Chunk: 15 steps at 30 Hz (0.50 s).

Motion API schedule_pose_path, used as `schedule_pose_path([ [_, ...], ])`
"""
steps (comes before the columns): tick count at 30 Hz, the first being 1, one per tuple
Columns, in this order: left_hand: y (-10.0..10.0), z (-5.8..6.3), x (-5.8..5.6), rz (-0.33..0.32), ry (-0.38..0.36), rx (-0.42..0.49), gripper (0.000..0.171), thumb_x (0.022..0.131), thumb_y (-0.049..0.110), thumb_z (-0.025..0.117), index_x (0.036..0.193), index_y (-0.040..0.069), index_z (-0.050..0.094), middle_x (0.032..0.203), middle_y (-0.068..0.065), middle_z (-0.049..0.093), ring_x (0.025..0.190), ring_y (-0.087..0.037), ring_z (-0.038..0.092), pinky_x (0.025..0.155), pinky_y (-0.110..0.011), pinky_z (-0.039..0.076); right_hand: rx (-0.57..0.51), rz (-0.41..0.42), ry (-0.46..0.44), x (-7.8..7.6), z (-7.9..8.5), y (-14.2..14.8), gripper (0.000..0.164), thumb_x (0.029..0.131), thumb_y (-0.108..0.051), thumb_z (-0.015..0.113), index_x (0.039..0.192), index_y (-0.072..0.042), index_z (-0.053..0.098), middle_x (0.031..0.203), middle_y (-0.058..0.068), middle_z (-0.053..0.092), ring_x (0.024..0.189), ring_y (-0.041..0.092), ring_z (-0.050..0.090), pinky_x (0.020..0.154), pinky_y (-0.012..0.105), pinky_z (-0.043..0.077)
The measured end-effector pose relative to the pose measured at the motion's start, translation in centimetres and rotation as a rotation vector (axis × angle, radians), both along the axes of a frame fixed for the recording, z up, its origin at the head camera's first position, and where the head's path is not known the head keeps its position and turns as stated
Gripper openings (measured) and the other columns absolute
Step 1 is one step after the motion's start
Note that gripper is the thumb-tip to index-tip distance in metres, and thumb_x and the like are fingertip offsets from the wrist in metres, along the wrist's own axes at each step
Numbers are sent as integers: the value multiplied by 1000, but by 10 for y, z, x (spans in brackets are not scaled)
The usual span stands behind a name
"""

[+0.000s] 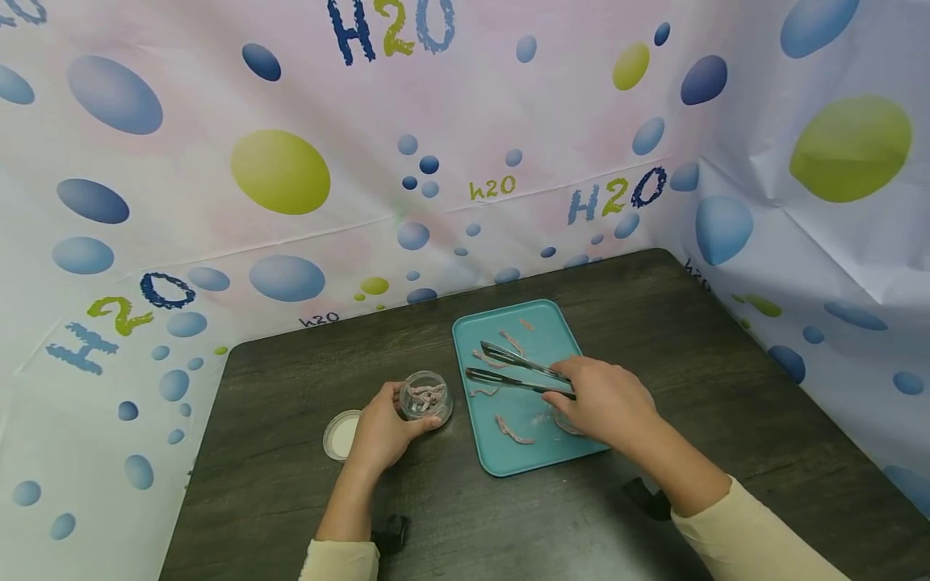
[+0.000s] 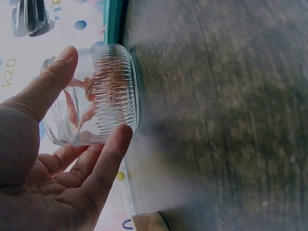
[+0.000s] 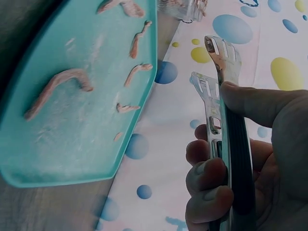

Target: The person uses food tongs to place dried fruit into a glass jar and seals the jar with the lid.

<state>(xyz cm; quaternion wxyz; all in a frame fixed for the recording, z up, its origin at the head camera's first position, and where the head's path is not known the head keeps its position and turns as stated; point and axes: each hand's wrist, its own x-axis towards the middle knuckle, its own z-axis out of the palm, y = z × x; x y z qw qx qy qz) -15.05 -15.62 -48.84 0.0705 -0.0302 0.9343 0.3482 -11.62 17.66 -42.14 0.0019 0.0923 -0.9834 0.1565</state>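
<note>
My left hand (image 1: 385,430) holds a ribbed glass jar (image 2: 113,91) upright on the table, thumb on one side and fingers on the other. Inside the jar lie several thin pinkish strips (image 1: 426,395). My right hand (image 1: 606,401) grips metal tongs (image 1: 519,383) with dark handles, their slotted tips spread apart with nothing between them. The tongs are above a teal tray (image 1: 485,460), where more pinkish strips (image 3: 57,90) lie scattered. Below my right hand shows a clear rounded edge (image 1: 567,424); what it belongs to is hidden.
A round lid (image 1: 340,436) with a pale face lies left of the jar, beside my left hand. The dark wood-grain table (image 1: 291,500) meets a bubble-printed sheet (image 1: 363,210) at its back and sides.
</note>
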Motion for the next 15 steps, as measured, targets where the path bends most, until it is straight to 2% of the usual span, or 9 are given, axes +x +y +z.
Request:
schedule_pose_path([
  [8, 0, 1, 1, 8, -6, 4, 88, 86, 41, 95, 154, 3, 53, 144, -22, 68, 135, -42, 66, 106, -59, 58, 12, -5, 1, 7, -6, 9, 45, 99, -40, 81, 134, -13, 76, 131, 10, 78, 110, 31, 78, 79, 49, 64],
  [15, 1, 2, 2, 3, 3, 0, 87, 86, 40, 95, 152, 2, 54, 141, -23, 69, 132, -43, 67, 104, -58, 58, 35, 6, 3, 15, -9, 18, 44, 98, -41, 82, 133, -15, 77, 128, 8, 79, 105, 28, 79, 76, 48, 64],
])
